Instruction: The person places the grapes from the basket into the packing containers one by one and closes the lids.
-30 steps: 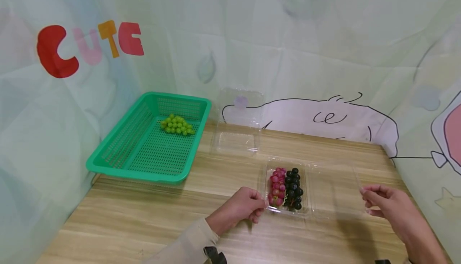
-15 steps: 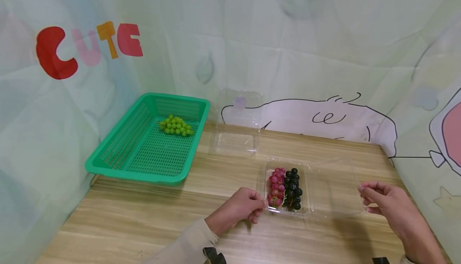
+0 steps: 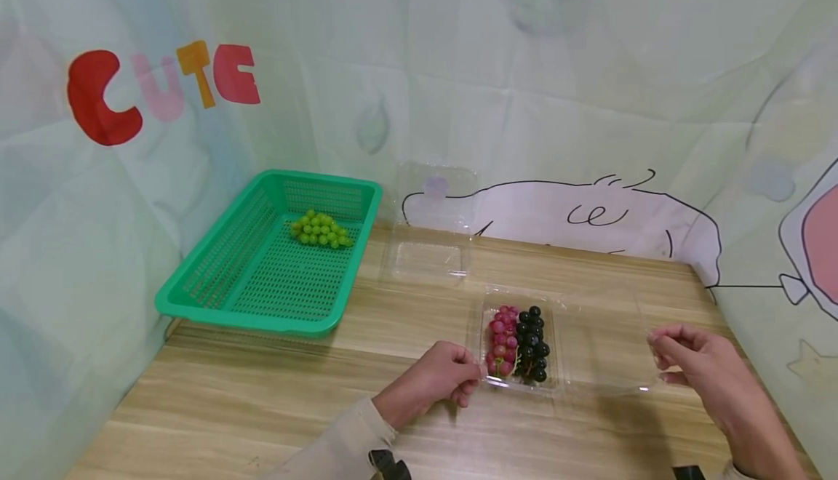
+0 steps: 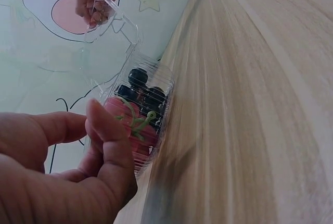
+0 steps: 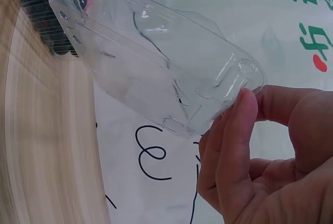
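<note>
A clear plastic clamshell box lies on the wooden table with its hinged lid swung out to the right. Inside, a bunch of red grapes sits beside a bunch of black grapes. My left hand pinches the front left corner of the box's rim. At the opposite side, my right hand holds the lid's outer edge between thumb and fingers, as the right wrist view shows. The lid slants up off the table toward that hand.
A green plastic basket on the left contains a bunch of green grapes. Another clear clamshell box stands open at the back, its lid upright against the printed cloth wall.
My right hand has shifted slightly left and up, tilting the lid a little higher. The left hand keeps its place at the box's corner.
</note>
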`<action>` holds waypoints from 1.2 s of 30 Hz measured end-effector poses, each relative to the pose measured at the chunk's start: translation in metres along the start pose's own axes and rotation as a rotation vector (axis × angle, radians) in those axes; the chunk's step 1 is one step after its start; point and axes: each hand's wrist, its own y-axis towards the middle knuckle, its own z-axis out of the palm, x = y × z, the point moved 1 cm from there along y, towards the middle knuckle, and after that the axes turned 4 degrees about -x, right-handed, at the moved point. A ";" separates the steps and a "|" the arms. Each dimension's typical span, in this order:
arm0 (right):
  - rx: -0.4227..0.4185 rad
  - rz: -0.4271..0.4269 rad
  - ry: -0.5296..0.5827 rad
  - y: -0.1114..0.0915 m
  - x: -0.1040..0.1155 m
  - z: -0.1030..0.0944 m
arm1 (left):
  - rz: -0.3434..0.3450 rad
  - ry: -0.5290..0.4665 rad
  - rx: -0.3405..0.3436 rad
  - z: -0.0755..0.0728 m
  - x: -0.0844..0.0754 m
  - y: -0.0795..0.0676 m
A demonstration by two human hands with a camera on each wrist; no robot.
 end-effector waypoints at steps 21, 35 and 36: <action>-0.068 -0.204 -0.040 -0.003 0.016 0.017 | -0.009 0.009 -0.007 0.000 0.001 0.001; -0.086 -0.340 0.057 -0.002 0.017 0.029 | -0.013 0.009 -0.009 0.000 0.001 0.000; -0.085 -0.339 0.058 -0.002 0.018 0.030 | -0.015 0.008 -0.010 0.000 0.000 0.000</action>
